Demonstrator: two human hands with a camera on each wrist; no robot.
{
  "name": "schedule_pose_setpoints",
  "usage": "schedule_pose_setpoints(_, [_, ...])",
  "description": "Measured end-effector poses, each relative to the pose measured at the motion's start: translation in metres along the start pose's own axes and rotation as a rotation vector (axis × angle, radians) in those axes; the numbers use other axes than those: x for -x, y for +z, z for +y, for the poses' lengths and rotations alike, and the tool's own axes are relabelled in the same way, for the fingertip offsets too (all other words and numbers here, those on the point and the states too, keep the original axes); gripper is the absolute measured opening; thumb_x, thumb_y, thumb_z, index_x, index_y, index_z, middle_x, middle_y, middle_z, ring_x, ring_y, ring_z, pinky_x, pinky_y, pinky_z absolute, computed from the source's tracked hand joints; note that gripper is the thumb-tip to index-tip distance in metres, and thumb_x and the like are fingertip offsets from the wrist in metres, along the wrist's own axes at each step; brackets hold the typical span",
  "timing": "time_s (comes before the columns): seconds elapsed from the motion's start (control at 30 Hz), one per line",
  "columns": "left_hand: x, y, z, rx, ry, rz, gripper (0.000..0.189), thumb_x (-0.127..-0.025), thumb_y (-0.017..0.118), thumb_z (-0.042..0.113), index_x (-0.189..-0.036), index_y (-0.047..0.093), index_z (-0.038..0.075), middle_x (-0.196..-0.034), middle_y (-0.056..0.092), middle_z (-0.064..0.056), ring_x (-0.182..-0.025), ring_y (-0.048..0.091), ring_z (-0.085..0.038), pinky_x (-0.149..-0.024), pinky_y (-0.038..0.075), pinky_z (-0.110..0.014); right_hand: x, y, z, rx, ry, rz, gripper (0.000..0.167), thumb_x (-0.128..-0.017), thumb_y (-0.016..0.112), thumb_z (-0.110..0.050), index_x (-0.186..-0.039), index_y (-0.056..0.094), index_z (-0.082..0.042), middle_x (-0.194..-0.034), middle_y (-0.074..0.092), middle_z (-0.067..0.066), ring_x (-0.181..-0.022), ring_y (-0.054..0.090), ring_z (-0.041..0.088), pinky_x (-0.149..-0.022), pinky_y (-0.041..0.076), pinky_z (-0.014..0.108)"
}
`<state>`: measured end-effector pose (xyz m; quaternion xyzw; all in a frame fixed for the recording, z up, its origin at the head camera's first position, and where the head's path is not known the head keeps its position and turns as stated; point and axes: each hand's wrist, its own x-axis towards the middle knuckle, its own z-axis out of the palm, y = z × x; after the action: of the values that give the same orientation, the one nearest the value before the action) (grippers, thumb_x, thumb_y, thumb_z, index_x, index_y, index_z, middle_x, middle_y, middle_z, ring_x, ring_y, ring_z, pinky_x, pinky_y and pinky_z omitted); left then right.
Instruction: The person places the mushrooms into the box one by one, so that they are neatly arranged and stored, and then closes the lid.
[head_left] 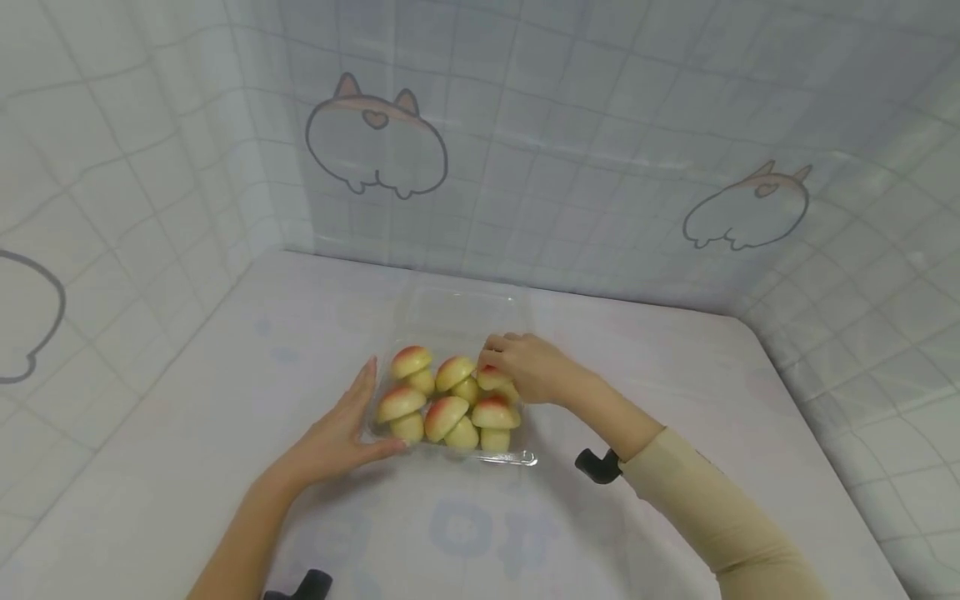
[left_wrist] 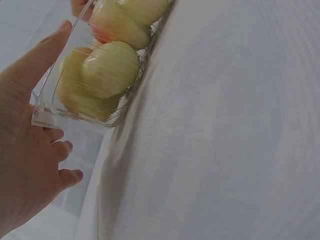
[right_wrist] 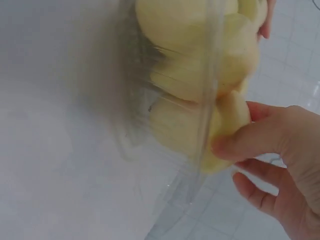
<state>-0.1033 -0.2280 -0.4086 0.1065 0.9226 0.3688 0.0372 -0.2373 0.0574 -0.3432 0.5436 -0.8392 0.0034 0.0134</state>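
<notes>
Two rows of pale yellow mushroom-shaped pieces with red-blushed caps fill a clear plastic box [head_left: 528, 457] in the head view. My left hand [head_left: 337, 440] spans its front left corner, fingers straight along the left side and thumb at the front edge. In the left wrist view, the thumb lies along the clear wall and the other fingers bend loosely beyond the corner. At the back right, my right hand [head_left: 534, 367] pinches a mushroom-shaped piece [right_wrist: 232, 112] between thumb and fingers. That piece [head_left: 492, 378] is partly covered by the hand in the head view.
Behind the box, its clear lid [head_left: 465, 310] lies folded back toward the rear wall. A white sheet [head_left: 465, 525] covers the table. Walls of grid-patterned cloth [head_left: 570, 167] enclose the back and both sides. Black wrist mounts [head_left: 597, 466] sit at both wrists.
</notes>
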Motion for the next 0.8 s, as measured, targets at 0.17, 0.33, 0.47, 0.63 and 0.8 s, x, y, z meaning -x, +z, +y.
schedule_pose_setpoints(0.17, [0.000,0.001,0.001,0.002,-0.011,-0.010,0.118,-0.080,0.072,0.054,-0.153,-0.010,0.010,-0.160,-0.005,-0.018,-0.144,0.002,-0.040,-0.112,0.012,-0.060,0.000,0.009,-0.002,0.031,-0.047,-0.018,0.043,-0.072,0.071,0.006,-0.109,0.065,-0.014,-0.110,0.060,0.000,-0.099,0.058,0.020,-0.080,0.051,0.033])
schedule_pose_setpoints(0.33, [0.000,0.001,0.001,0.001,-0.010,-0.010,0.119,-0.079,0.072,0.056,-0.154,-0.010,0.011,-0.160,-0.005,-0.017,-0.144,0.002,-0.039,-0.112,0.011,-0.060,0.005,0.005,0.000,-0.082,0.036,0.003,0.056,-0.068,0.070,0.010,-0.119,0.062,-0.013,-0.119,0.058,0.002,-0.109,0.056,0.022,-0.085,0.050,0.037])
schedule_pose_setpoints(0.47, [0.000,0.001,0.002,-0.006,-0.017,-0.012,0.119,-0.079,0.071,0.057,-0.154,-0.010,0.011,-0.160,-0.005,-0.018,-0.144,0.003,-0.040,-0.112,0.012,-0.060,0.013,-0.002,0.002,-0.173,0.157,0.080,0.058,-0.068,0.057,0.018,-0.117,0.063,-0.012,-0.120,0.059,0.001,-0.108,0.057,0.021,-0.071,0.050,0.031])
schedule_pose_setpoints(0.63, [0.000,0.000,0.004,-0.006,-0.024,-0.011,0.119,-0.080,0.072,0.055,-0.153,-0.010,0.010,-0.159,-0.004,-0.019,-0.143,0.003,-0.042,-0.112,0.012,-0.061,0.019,-0.006,0.001,-0.244,0.205,0.137,0.046,-0.077,0.049,0.015,-0.112,0.065,-0.011,-0.115,0.062,0.002,-0.102,0.061,0.020,-0.065,0.049,0.027])
schedule_pose_setpoints(0.8, [0.000,0.000,0.004,-0.004,-0.023,-0.010,0.119,-0.080,0.072,0.054,-0.153,-0.010,0.009,-0.159,-0.005,-0.019,-0.144,0.003,-0.041,-0.112,0.012,-0.060,0.022,-0.003,-0.007,-0.327,0.189,0.102,0.039,-0.082,0.051,0.010,-0.113,0.065,-0.010,-0.111,0.063,0.000,-0.098,0.061,0.016,-0.070,0.051,0.027])
